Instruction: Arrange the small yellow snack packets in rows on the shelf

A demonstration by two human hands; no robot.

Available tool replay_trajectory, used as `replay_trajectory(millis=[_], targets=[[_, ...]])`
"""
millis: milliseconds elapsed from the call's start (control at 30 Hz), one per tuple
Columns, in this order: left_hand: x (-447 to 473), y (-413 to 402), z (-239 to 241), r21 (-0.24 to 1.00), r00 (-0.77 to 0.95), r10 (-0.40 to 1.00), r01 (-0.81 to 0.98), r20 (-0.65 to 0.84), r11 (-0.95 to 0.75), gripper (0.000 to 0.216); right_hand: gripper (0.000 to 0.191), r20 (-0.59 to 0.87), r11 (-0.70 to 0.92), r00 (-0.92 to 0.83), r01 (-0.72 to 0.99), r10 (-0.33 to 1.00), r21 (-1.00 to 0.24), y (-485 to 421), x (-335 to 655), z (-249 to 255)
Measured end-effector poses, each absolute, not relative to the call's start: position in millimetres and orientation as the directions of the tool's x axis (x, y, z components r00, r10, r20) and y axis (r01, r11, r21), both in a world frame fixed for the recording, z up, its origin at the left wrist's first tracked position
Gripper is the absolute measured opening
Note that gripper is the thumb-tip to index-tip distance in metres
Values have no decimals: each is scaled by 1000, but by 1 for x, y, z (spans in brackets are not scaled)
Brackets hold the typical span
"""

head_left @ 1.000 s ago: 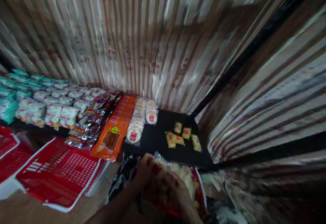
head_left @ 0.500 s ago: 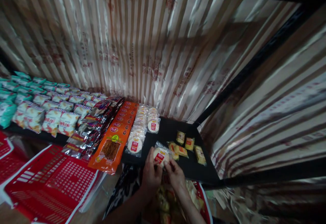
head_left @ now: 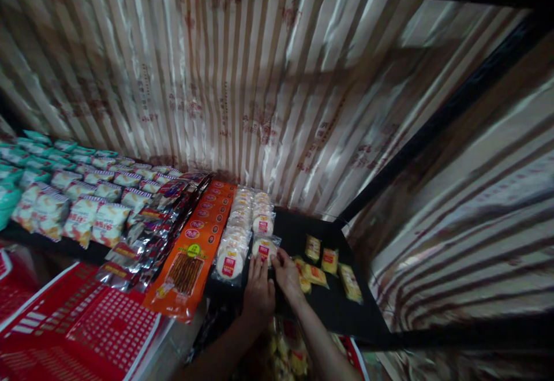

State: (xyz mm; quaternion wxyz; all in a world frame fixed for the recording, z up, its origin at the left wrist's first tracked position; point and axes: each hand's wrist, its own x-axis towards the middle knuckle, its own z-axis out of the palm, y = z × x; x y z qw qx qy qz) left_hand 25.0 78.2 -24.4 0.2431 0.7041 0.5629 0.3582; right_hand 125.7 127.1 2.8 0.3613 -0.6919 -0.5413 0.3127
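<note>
A clear-wrapped round rice cracker packet (head_left: 264,249) with a red label lies at the front of the right-hand row of like packets (head_left: 262,222). My left hand (head_left: 259,291) rests its outstretched fingers on the packet's lower part, thumb off to the side. At the packet's right edge, my right hand (head_left: 286,274) pinches the wrapper between thumb and fingers. Just left is a longer row of rice cracker packets (head_left: 229,262). Small yellow-wrapped snacks (head_left: 315,275) lie right of my right hand on the black shelf (head_left: 289,225).
Orange snack-stick bags (head_left: 186,260), silver-and-dark packets (head_left: 130,254), white bags (head_left: 110,222) and teal bags (head_left: 38,161) line the shelf leftward. Red baskets (head_left: 108,323) stand below. A dark post (head_left: 433,121) slants at the right, before striped sheeting (head_left: 259,92).
The rice cracker packet has gone from between my hands in front of the rows to the front of the right-hand row. My left fingers have straightened over it. The view has shifted slightly.
</note>
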Motion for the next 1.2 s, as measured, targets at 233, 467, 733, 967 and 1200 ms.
replay_trajectory(millis=[233,467,733,967,1200], targets=[[31,97,-23,745,65,973,633,221,-212,55,45,46,-143,283,610,958,-779,147,123,4],[34,107,-22,743,53,977,641,206,-192,59,50,-1,-211,336,588,942,-781,162,118,5],[35,116,-30,712,48,962,663,267,-231,60,47,-19,-201,317,550,948,-810,171,116,2],[30,123,-25,697,61,969,684,239,-216,57,45,45,-200,358,619,933,-759,177,106,0],[30,124,-30,666,85,955,699,283,-259,57,42,112,-161,304,741,946,-652,174,100,5]])
